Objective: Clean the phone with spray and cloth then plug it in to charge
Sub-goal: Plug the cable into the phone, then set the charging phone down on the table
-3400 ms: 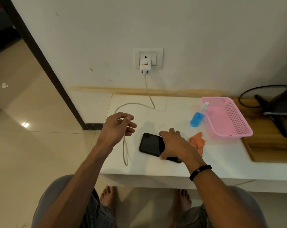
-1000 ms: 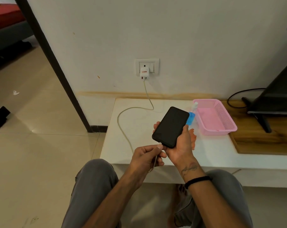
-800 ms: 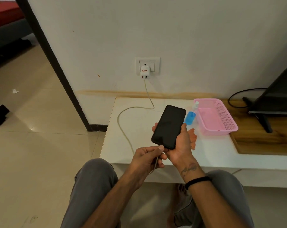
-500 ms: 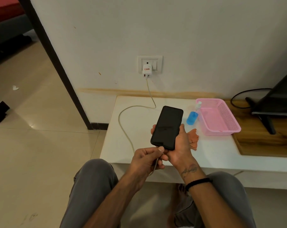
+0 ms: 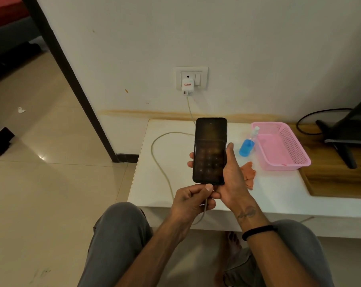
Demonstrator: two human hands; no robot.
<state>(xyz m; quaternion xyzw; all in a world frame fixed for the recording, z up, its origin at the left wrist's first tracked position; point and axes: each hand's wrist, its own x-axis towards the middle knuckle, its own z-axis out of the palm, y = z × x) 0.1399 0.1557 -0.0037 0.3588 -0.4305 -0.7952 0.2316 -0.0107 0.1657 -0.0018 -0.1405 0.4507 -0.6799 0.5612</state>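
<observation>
**Phone held upright, cable end at its bottom edge**

The right hand point(image 5: 230, 179) grips the phone point(image 5: 209, 151) upright above the near edge of the white table point(image 5: 278, 195), screen toward the camera. Its thumb lies along the phone's right side, and fingertips show curled round the left edge. The screen glows dimly with a faint keypad.

Just below the right hand's fingers, the left hand point(image 5: 191, 203) pinches the end of the cable point(image 5: 161, 164) between thumb and curled forefinger, the thumb tip touching the phone's bottom edge. Whether the plug is seated in the port cannot be told; the fingers hide it. From this pinch the cable drops under the left hand, loops left of the phone across the table, passes behind the phone and rises to the charger point(image 5: 187, 87) in the wall socket point(image 5: 203, 75).

Right of the right hand's thumb stands the blue spray bottle point(image 5: 246, 146), touching the pink basket point(image 5: 287, 164) beyond it. The orange cloth point(image 5: 248, 175) lies crumpled on the table just beside the right hand's palm, nearer than the bottle. A black band circles the right wrist.
</observation>
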